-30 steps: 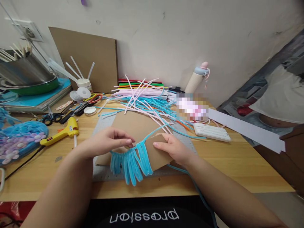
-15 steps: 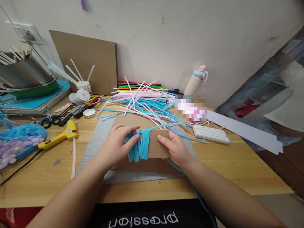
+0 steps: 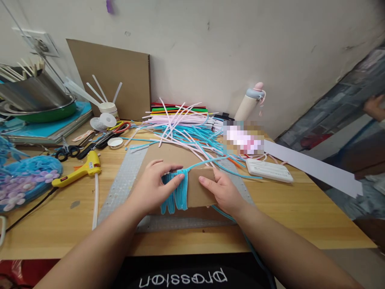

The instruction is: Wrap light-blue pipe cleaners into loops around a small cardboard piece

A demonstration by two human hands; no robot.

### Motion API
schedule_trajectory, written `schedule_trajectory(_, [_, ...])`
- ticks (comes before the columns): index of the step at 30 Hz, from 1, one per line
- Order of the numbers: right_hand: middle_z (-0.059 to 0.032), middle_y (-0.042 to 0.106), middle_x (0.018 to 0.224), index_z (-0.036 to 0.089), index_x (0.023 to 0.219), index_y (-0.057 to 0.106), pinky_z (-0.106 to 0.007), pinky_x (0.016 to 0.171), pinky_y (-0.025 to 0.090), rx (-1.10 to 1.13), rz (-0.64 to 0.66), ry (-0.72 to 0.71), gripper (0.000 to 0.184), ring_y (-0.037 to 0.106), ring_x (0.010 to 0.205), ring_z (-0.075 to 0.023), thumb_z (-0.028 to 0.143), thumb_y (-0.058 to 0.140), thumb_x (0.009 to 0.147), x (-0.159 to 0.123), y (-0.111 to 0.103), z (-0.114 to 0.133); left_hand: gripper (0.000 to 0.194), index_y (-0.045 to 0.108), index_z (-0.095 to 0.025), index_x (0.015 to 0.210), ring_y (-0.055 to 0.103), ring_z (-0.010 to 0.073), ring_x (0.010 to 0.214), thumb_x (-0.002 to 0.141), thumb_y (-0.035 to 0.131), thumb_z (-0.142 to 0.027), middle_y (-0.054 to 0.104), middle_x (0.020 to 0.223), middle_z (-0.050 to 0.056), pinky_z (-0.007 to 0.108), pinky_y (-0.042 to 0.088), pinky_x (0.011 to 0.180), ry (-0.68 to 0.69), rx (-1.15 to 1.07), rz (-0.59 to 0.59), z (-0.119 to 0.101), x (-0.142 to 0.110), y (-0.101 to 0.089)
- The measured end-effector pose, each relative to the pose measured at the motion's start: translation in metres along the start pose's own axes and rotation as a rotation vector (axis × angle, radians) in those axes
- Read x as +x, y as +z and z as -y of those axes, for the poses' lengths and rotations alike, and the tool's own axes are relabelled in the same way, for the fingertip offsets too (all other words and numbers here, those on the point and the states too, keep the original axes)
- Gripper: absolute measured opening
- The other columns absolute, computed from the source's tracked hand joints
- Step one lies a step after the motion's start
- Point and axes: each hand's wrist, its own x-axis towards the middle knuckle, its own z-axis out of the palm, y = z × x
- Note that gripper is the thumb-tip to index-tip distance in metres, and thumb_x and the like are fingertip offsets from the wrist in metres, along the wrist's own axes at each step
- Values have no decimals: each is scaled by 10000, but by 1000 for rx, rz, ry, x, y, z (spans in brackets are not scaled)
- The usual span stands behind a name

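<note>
Between my hands is a piece of brown cardboard [image 3: 200,192], with blue pipe cleaner [image 3: 181,192] wound round its left part in several upright loops. My left hand [image 3: 158,180] is closed on the wound loops, its thumb lying across their front. The leftmost loops hang loose past the card's edge. My right hand [image 3: 222,186] pinches the card's right end, thumb in front and fingers hidden behind. One blue strand runs off the top of the loops to the upper right; another trails below my right hand toward my lap.
Pink and blue pipe cleaners [image 3: 186,134] lie piled behind the cutting mat [image 3: 120,180]. To the left are a yellow glue gun [image 3: 90,164], scissors [image 3: 67,150] and a flower-covered blue piece [image 3: 30,180]. A white power strip [image 3: 267,170] and a bottle [image 3: 248,104] stand right. Another person's hand [image 3: 374,108] shows far right.
My left thumb and fingers have shifted right over the loops, which now sit closer together. The card has dropped slightly. A person's hand has come into view at the far right.
</note>
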Motion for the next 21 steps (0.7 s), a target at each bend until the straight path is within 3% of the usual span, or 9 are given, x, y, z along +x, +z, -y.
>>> schedule_trajectory(5, [-4,571,702,212,943,561,-204,325,403,-92,104,58,261,551,503,-132,404,588,767,-6,4,3,311,706,-229,855,557,244,943,761,539,-474,690,855,40,357,393,863,-60,-100,97,-3,-2,-5])
schedule_trajectory(9, [5,561,694,214,947,555,-207,352,405,-125,120,41,258,536,489,-117,409,574,779,-8,5,3,312,706,-208,778,576,208,771,733,562,-480,669,779,45,294,419,687,-88,-108,146,-4,-2,-9])
schedule_trajectory(16, [-23,607,825,197,946,597,-257,635,452,-231,117,-138,218,555,740,-145,357,562,803,-6,3,14,235,711,-240,775,523,259,969,732,568,-421,665,729,28,340,382,849,-13,-76,154,-13,4,-20])
schedule_trajectory(21, [-30,625,838,197,944,624,-257,615,436,-349,107,-178,227,558,737,-156,363,566,799,-4,2,39,270,693,-194,689,515,141,578,734,554,-421,605,604,-1,233,383,542,-21,-84,312,-32,16,-39])
